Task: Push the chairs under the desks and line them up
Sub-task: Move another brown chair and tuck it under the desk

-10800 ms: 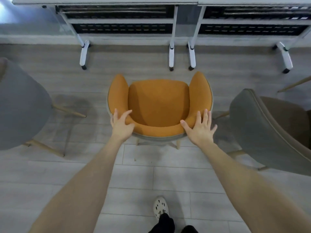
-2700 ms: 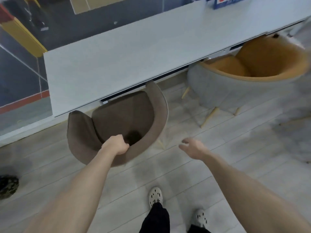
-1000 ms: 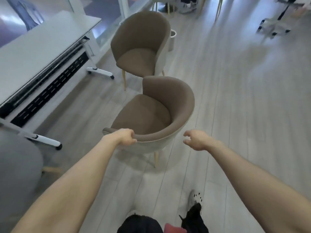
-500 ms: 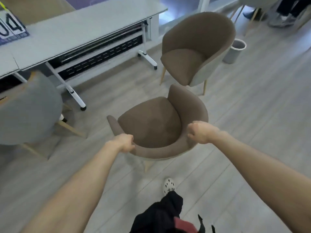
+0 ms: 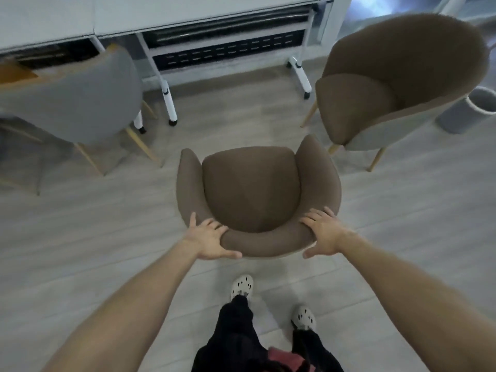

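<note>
Ahead, grey chair [image 5: 80, 95] and second brown chair [image 5: 402, 76] flank held chair [image 5: 252, 189].

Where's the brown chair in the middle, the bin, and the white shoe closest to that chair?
Middle brown chair [image 5: 252, 189]: head view, centre of its seat.
Bin [image 5: 461, 118]: head view, its grey side wall.
Nearer white shoe [image 5: 242, 285]: head view, its top.

Grey chair [image 5: 75, 98] cropped left, bin [image 5: 475, 108] cropped right
</note>
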Demonstrator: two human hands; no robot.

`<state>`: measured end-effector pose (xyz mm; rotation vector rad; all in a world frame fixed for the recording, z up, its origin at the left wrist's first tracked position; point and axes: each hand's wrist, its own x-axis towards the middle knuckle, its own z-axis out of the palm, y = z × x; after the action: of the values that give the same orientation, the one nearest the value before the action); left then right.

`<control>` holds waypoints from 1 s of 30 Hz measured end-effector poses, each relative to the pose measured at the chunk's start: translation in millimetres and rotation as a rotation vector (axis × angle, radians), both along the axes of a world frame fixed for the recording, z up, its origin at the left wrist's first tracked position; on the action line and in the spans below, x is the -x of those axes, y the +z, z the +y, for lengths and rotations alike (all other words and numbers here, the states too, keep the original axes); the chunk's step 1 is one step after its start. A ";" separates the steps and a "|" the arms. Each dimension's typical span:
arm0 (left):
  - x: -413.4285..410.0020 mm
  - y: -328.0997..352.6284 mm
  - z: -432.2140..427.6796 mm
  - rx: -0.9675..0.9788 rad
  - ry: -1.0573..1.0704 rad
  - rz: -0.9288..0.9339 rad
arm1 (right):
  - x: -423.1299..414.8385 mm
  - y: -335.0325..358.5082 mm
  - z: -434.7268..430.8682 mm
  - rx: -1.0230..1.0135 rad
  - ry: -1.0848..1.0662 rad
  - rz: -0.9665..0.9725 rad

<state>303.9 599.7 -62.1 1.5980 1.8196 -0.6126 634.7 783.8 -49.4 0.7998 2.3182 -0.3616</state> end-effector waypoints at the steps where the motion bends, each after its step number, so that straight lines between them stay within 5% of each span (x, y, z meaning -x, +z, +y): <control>1: -7.0 0.4 -1.7 -0.017 -0.009 0.017 | 1.6 -7.9 1.3 -0.018 0.039 -0.017; 11: -104.2 -26.3 2.9 -0.209 0.281 0.142 | -5.7 -42.5 9.9 -0.101 0.151 0.158; 30: 5.9 -35.4 113.1 -0.367 0.430 0.198 | 120.4 -58.7 158.5 -0.191 0.247 0.256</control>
<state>298.0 712.8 -97.6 1.3262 2.4429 -0.2538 514.3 942.3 -108.1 0.5710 2.6864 -0.1404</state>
